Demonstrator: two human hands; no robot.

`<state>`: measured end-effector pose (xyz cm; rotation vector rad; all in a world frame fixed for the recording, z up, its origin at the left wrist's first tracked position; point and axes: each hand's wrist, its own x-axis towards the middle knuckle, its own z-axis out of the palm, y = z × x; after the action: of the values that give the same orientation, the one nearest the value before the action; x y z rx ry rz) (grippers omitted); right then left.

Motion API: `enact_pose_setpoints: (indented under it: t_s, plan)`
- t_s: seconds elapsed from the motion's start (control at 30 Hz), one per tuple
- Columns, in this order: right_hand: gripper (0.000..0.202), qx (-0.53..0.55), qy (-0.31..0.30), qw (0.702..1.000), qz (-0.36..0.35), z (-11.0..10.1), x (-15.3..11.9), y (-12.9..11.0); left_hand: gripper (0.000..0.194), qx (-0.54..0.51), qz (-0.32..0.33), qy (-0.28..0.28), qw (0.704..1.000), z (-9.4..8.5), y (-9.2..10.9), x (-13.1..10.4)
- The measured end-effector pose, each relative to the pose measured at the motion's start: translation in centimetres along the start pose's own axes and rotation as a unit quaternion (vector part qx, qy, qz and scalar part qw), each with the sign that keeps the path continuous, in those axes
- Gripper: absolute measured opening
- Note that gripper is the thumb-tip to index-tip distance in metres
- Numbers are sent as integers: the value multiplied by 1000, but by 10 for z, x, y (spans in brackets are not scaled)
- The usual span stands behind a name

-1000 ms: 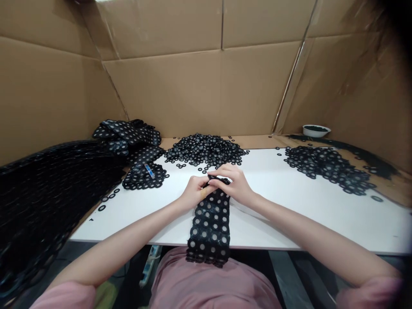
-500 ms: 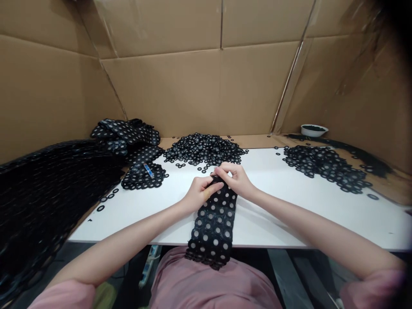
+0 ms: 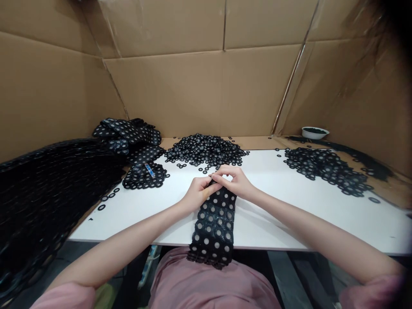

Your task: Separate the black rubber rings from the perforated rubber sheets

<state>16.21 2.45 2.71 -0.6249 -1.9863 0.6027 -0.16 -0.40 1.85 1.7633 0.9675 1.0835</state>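
A black strip of joined rings with pale centres [image 3: 215, 223] runs from my fingers down over the table's front edge onto my lap. My left hand [image 3: 200, 192] pinches its far end from the left, thumb on top. At the same end my right hand [image 3: 234, 181] has thumb and forefinger pressed together at the strip's upper left corner, close to the left fingertips. Whatever small piece lies between the right fingertips is too hidden to tell. Behind my hands lies a heap of loose black rings [image 3: 206, 148].
Another ring pile [image 3: 325, 167] is on the right of the white table [image 3: 277, 223]. A white bowl [image 3: 315, 133] stands at the back right. Folded ring sheets [image 3: 128, 133] and a small blue packet [image 3: 149, 170] are at left, beside a large black mass [image 3: 54, 184]. Cardboard walls surround the table.
My right thumb and forefinger have shifted slightly left and closed at the strip's corner. The left hand keeps its pinch almost unmoved. The whole view has shifted slightly.
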Motion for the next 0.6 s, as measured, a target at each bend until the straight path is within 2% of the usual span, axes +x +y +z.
enact_pose_setpoints:
  t_s: [0.2, 0.33, 0.43, 0.53, 0.6]
  plan:
    - [41, 14, 13, 1000, 17, 5, 2, -1, 38, 4, 1, 1, 1000, 2, 1, -1]
    - [48, 24, 30, 997, 60, 10, 4, 1, 39, 3, -9, -5, 1000, 1, 0, -2]
    - [43, 26, 30, 997, 62, 7, 6, 4, 38, -2, -15, -4, 1000, -3, -2, -1]
    - [27, 23, -16, 999, 40, 0, 8, 5, 36, -15, -8, 4, 1000, -7, -3, -1]
    - [22, 31, -39, 997, 50, -3, 10, 7, 35, -17, -4, 6, 1000, -9, -4, -1]
